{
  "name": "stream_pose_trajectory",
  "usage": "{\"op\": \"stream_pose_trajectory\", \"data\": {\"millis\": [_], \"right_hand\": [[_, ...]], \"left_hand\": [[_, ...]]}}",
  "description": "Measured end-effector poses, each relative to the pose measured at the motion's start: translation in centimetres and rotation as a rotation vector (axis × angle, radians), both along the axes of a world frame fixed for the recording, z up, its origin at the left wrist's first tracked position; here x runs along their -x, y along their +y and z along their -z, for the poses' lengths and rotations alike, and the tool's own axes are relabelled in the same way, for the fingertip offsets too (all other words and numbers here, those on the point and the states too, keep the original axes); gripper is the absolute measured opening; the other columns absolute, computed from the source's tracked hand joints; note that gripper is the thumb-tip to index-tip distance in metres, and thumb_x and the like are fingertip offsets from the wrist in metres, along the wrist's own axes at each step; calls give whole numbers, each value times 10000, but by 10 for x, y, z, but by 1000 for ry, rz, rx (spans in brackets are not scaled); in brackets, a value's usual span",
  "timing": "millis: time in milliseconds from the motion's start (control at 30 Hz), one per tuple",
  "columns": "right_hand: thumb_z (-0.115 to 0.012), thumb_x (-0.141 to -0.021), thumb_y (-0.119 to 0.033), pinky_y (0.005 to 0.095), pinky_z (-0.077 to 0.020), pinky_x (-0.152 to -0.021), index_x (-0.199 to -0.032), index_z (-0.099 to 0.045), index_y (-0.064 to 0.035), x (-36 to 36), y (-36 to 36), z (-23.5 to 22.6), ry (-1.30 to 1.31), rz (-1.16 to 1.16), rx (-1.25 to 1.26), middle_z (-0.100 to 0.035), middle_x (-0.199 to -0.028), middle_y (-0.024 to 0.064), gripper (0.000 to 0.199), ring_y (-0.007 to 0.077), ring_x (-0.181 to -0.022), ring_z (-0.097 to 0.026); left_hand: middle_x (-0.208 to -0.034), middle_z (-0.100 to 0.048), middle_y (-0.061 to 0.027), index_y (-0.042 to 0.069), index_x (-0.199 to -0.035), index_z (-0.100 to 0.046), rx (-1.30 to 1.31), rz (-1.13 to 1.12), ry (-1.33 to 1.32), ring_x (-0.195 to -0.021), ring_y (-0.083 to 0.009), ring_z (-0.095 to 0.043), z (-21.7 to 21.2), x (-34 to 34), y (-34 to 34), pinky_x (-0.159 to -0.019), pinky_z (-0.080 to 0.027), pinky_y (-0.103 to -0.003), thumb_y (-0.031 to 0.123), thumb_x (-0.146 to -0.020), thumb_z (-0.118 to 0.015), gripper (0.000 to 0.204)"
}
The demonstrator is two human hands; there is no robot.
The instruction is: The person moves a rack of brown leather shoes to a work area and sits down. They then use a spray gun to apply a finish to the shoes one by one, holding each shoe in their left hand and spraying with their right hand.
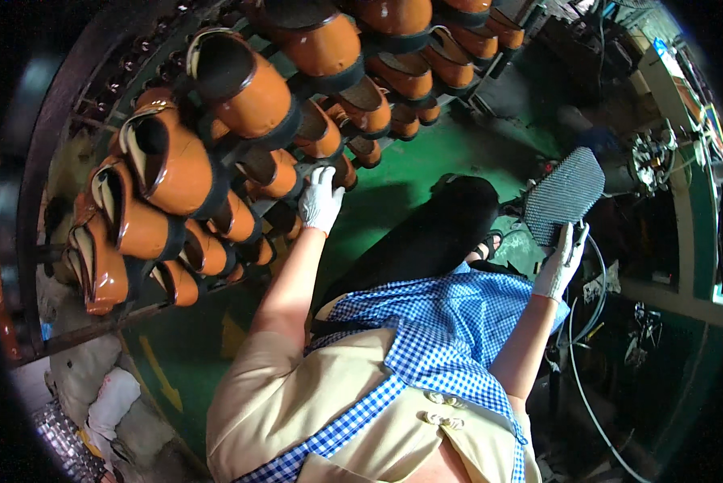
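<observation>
The left hand [321, 200], in a white glove, reaches up to the rack [216, 153] and rests with fingers spread against the lasts, gripping nothing that can be seen; the fingertips lie near one orange last [285, 179] in the middle rows. The rack is the biggest thing in view: a dark frame sweeping from the upper right down to the lower left, loaded with rows of orange lasts [241, 84], each with a black band round it and its open dark top turned outward. Below it runs the green floor [426, 153], with a yellow mark [156, 374] painted on it at the lower left. The person wears a blue checked apron [434, 330] over a beige top. The right hand [561, 262], also in a white glove, is closed on the lower edge of a grey patterned upper [564, 196], a flat piece held up well to the right of the rack, above a dark machine [655, 161]. A pale cable [582, 378] hangs in a loop beneath that hand. White sacks [104, 394] lie at the lower left.
</observation>
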State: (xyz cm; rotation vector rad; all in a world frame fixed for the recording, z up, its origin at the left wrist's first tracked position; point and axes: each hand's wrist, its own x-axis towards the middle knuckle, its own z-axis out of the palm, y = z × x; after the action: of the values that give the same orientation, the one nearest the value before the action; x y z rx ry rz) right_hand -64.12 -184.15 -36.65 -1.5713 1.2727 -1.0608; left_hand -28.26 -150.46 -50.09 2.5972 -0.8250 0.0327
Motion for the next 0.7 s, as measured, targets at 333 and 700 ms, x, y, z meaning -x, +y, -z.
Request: {"op": "stream_pose_trajectory", "data": {"millis": [333,700], "right_hand": [[-645,-1003,-292,312,-494,-846,-1370,-591,17,4,2,7,-223,-44,-77,-657,-1123,93,483,175,-946,-600],[-690,-960,-285,361,-497,-938,-1329,-592,35,-13,13,19,-353,33,-158,-665,-1128,157,498,265,-1033,-637]], "left_hand": [[-1035,-694,-209,29,-1051,-692,-93,124,145,-987,-400,-665,-41,-15,-36,-849,-508,-483,299,-959,-671,287],[-769,-558,-165,-24,-855,-611,87,460,497,-686,-317,-569,-261,127,-23,-616,-449,-399,144,-826,-818,269]]}}
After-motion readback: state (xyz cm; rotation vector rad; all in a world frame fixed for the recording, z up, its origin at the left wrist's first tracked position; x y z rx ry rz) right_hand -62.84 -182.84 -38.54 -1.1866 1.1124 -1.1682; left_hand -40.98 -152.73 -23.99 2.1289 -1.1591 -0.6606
